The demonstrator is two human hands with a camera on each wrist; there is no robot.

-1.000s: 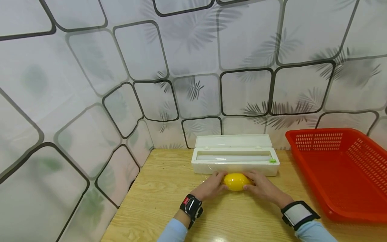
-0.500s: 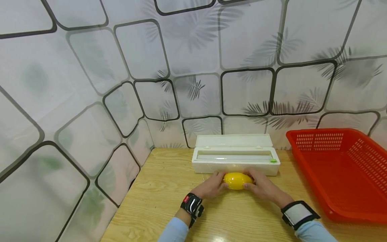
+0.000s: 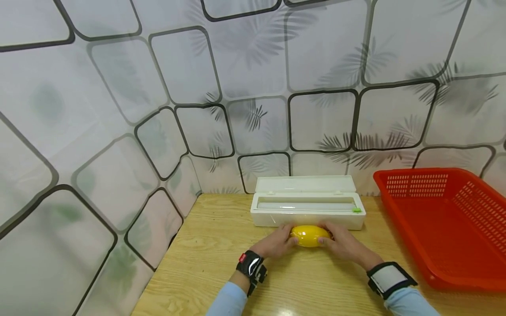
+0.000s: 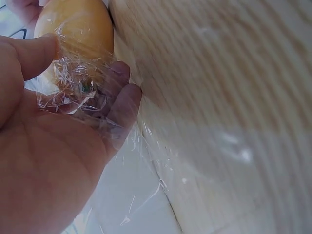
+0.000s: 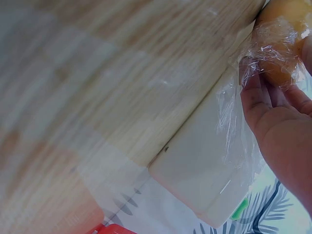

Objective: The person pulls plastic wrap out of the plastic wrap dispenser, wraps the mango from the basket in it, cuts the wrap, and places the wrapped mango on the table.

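Note:
A smooth, oval yellow fruit (image 3: pixel 308 236) lies between my hands, low over the table in front of the white box. Clear cling film (image 4: pixel 73 78) covers it, crumpled at both ends. My left hand (image 3: pixel 276 243) holds the left end, thumb on the near side and fingers behind. The right end is gripped by my right hand (image 3: pixel 345 245) in the same way. In the left wrist view a small green spot shows through the bunched film. Loose film (image 5: pixel 226 112) also hangs by the right fingers, against the box. The fruit's exact kind is unclear.
Just behind the hands stands the long white cling film dispenser (image 3: pixel 308 219), lid raised, with a film roll inside and a green slider (image 3: pixel 356 210) at its right. A red plastic basket (image 3: pixel 446 237) is on the right of the wooden table (image 3: pixel 221 232). Patterned sheeting rises behind.
Both hands stay on the wrapped fruit in almost the same place. The fruit has shifted very slightly away toward the box, and the thumbs have moved a little.

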